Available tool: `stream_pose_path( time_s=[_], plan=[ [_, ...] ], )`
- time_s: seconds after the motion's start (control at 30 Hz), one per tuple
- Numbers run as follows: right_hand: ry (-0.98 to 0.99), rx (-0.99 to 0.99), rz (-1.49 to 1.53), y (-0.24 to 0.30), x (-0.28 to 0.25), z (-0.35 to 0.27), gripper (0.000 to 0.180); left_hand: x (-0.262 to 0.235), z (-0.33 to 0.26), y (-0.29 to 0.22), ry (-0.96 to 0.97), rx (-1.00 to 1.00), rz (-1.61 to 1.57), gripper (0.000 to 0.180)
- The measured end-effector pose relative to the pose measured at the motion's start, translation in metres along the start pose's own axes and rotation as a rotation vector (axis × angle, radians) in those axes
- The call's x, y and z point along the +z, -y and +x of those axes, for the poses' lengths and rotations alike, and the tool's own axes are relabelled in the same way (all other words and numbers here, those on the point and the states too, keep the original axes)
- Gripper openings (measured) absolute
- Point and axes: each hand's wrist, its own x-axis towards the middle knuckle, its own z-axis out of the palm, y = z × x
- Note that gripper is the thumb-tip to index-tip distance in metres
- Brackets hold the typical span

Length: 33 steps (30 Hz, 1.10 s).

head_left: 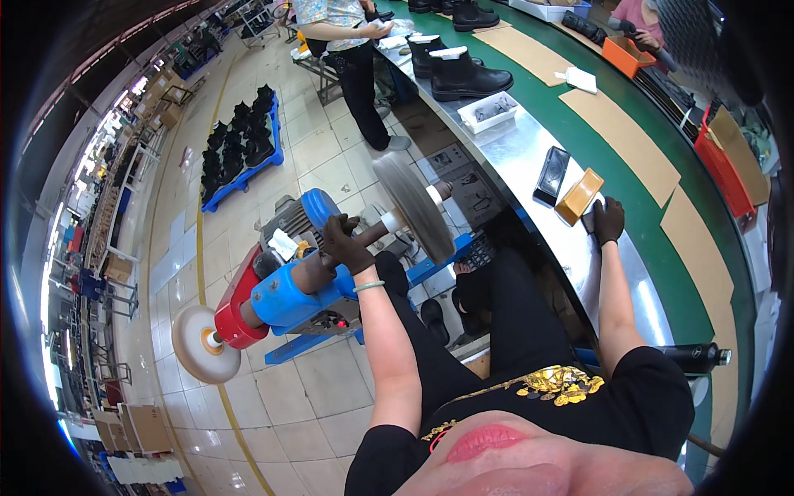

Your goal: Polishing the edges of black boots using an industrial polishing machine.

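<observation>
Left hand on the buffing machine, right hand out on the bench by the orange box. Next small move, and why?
Probably close the right hand on the dark item it touches beside the orange box and draw it toward the buffing wheel. The left hand already rests on the machine's shaft; nothing is at the wheel.

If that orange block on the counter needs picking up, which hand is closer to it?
Probably the right hand: it rests on the metal counter right beside the orange block. The left hand is away at the blue buffing machine, on its shaft.
</observation>
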Motion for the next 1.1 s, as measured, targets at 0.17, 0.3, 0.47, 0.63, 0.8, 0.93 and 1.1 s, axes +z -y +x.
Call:
stream_pose_path(
  time_s=[0.17,0.3,0.47,0.63,0.8,0.93,1.1],
  plan=[
    [-0.019,-0.022,0.007,-0.011,0.003,0.001,0.036,0.004,-0.004,-0.001,0.017,0.221,0.218,0.030],
    [-0.006,-0.026,0.020,-0.005,0.004,0.000,0.039,0.003,-0.002,-0.005,0.006,0.137,0.096,0.029],
    [-0.005,-0.032,0.013,-0.007,0.006,0.002,0.041,0.005,-0.003,-0.006,-0.050,0.048,-0.011,0.030],
    [0.037,0.005,0.002,-0.009,0.004,0.003,0.040,0.007,-0.005,-0.011,-0.058,-0.005,-0.020,0.030],
    [0.006,-0.012,0.005,-0.008,0.006,0.003,0.041,0.002,-0.001,-0.001,-0.040,0.036,-0.034,0.031],
    [0.022,-0.004,0.013,-0.007,0.005,0.002,0.040,-0.001,0.000,0.001,-0.013,0.035,0.013,0.030],
    [0.010,-0.017,-0.003,-0.005,0.002,0.002,0.038,-0.003,0.001,0.001,-0.006,0.012,0.010,0.030]
  ],
)
